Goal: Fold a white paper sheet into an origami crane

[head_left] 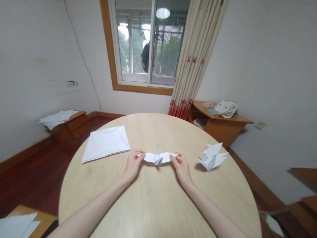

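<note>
Between my two hands a white origami crane (158, 159) is stretched out sideways, its wings spread and a thin point standing up from its middle. My left hand (134, 163) pinches the tip of the left wing between thumb and fingers. The right wing's tip is pinched the same way by my right hand (181, 166). More folded white paper cranes (213, 156) sit clustered on the table to the right; I cannot tell exactly how many. To the left lies a stack of white paper sheets (106, 142).
The round wooden table (158, 205) has a curved edge all around. Behind it are a window (148, 43) and a curtain (195, 56). A corner cabinet (220, 124) holding a cloth bag (226, 109) stands back right, and a low drawer cabinet (78, 125) back left.
</note>
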{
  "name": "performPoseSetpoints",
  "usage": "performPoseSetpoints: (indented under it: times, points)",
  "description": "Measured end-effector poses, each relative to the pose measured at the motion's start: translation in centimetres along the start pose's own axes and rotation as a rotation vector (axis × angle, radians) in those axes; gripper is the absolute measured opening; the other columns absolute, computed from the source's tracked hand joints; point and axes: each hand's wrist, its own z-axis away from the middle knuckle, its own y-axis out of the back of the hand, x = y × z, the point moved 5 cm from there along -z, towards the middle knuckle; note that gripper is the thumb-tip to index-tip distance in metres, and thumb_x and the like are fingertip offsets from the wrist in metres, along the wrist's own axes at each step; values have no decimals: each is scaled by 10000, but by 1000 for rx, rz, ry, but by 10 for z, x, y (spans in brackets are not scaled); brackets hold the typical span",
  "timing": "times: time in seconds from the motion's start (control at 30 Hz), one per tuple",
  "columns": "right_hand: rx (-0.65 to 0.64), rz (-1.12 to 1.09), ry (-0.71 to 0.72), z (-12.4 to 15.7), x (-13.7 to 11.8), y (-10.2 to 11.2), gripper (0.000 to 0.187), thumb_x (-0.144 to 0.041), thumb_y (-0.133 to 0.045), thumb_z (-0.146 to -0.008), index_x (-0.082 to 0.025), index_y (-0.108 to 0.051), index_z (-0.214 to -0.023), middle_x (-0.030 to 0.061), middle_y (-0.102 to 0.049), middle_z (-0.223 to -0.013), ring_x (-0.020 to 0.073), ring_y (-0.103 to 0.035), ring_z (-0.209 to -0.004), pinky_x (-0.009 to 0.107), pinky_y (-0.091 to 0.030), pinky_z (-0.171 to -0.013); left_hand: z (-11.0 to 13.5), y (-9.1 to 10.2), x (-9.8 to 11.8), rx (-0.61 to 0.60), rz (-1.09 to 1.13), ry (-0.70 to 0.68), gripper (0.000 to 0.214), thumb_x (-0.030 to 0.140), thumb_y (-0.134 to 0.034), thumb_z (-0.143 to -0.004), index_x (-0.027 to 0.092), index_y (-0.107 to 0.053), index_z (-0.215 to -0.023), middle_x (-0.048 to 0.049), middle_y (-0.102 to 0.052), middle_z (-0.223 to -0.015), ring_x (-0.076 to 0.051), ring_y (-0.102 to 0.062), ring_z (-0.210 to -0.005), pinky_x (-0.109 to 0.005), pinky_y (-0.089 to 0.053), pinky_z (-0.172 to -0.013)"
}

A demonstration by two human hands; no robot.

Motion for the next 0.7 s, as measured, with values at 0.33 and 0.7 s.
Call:
performPoseSetpoints:
  times: [0.33,0.7]
  points:
    - [25,68,103,2,-2,0,459,-533,-550,-790,-182,-604,-1082,115,-538,-1090,245,-534,-983,399,-468,-822,5,1,11,1,-93,-92,252,350,-601,-727,184,-703,-567,-81,-645,-893,-231,-565,-873,-324,-406,-842]
    - [-32,481,487,28,-32,-10,316,-460,-500,-886,-248,-539,-1116,103,-452,-1224,278,-429,-1163,495,-344,-978,13,-5,23,-58,-145,-156,296,366,-555,-765,188,-705,-583,-87,-642,-884,-241,-566,-880,-317,-428,-807]
